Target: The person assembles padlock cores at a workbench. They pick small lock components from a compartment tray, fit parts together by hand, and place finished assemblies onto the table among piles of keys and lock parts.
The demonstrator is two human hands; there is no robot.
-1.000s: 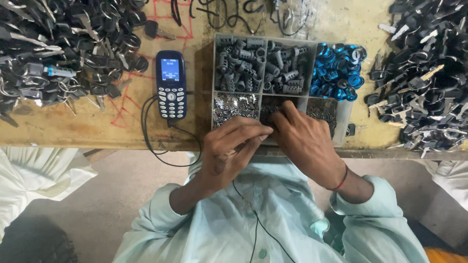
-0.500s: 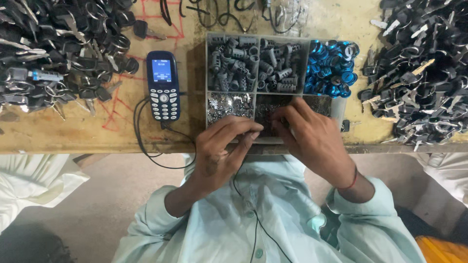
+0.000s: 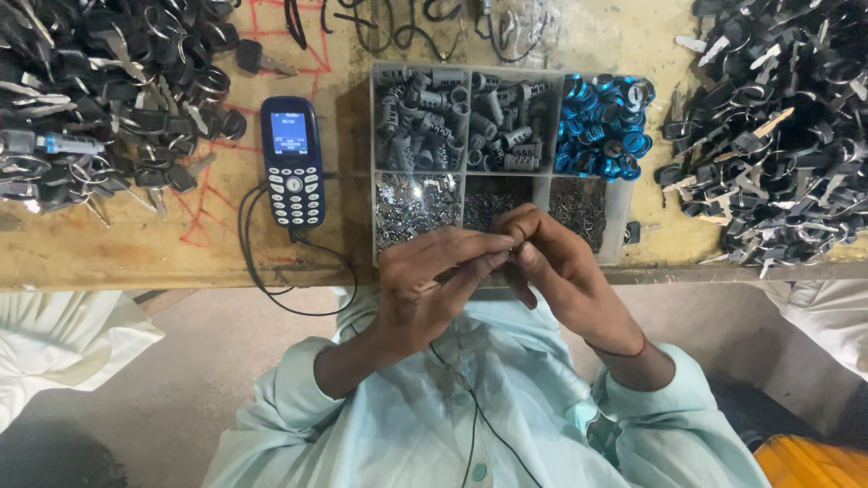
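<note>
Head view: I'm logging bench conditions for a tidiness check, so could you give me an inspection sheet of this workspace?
Surface: worn yellowish table with red marks.
Job's things: clear divided tray at the near edge; grey cylinders in two far compartments, blue rings in the third, small metal bits in the near ones.
Clutter: key piles at left and right; phone with lit screen.
Hands: left hand and right hand meet fingertip to fingertip over the near compartments; the pinched part is too small to tell.
Cables: black lead loops off the phone; thin wire down the shirt.
Surroundings: white cloth left, orange object lower right.
</note>
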